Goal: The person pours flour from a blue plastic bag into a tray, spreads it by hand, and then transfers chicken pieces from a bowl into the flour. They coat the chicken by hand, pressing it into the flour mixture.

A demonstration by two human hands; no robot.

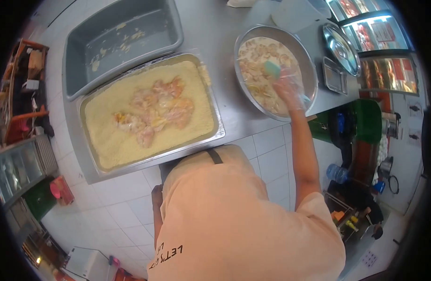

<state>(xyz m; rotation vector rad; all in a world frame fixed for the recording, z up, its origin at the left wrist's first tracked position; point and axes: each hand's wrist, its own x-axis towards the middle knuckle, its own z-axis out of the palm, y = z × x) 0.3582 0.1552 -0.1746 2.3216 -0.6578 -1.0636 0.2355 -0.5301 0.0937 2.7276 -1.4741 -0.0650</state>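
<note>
My right hand (286, 90), in a clear plastic glove, is closed around a spatula with a teal head (272, 69). That head rests among raw chicken pieces (258, 58) in a creamy white liquid. A large round metal bowl (310, 70) contains them. My left hand (157, 193) is low beside my body, its fingers not readable. In front of me, a rectangular metal tray (220, 126) is filled with pale yellow breading (110, 147). Several wet raw chicken pieces (154, 110) lie in a cluster on top of the breading.
Behind the tray stands a deep grey plastic tub (178, 28) with scraps inside. To the bowl's right are a small metal tray (335, 77) and a shiny round lid (342, 49). Lit display cases (377, 33) stand beyond the steel table (201, 28).
</note>
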